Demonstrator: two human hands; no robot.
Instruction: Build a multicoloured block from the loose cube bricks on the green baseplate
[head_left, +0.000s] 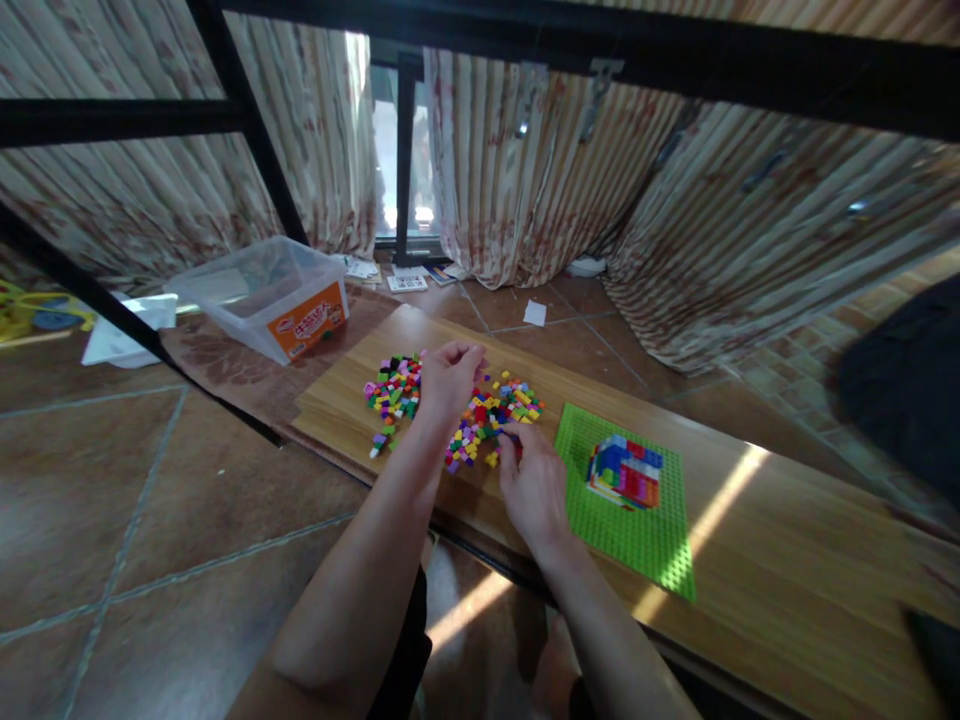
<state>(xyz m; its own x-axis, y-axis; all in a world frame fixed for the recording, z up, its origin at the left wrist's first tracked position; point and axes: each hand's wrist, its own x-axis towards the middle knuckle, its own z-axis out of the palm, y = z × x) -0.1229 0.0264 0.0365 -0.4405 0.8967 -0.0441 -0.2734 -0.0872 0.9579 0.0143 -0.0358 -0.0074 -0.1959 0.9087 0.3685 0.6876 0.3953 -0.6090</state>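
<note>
A heap of small coloured bricks (480,415) lies on a low wooden board (787,560). My left hand (448,378) rests over the middle of the heap with its fingers curled in; what they hold is hidden. My right hand (534,485) sits at the heap's near right edge, thumb and forefinger pinched at a small brick. To the right lies a green baseplate (645,545) carrying a partly built block (626,472) of blue, red, white and yellow bricks.
A clear plastic tub (262,295) with an orange label stands on the floor at the back left. Papers (409,280) lie by the curtains. Black metal bars (247,120) cross overhead. A dark shape (907,390) sits at the right edge.
</note>
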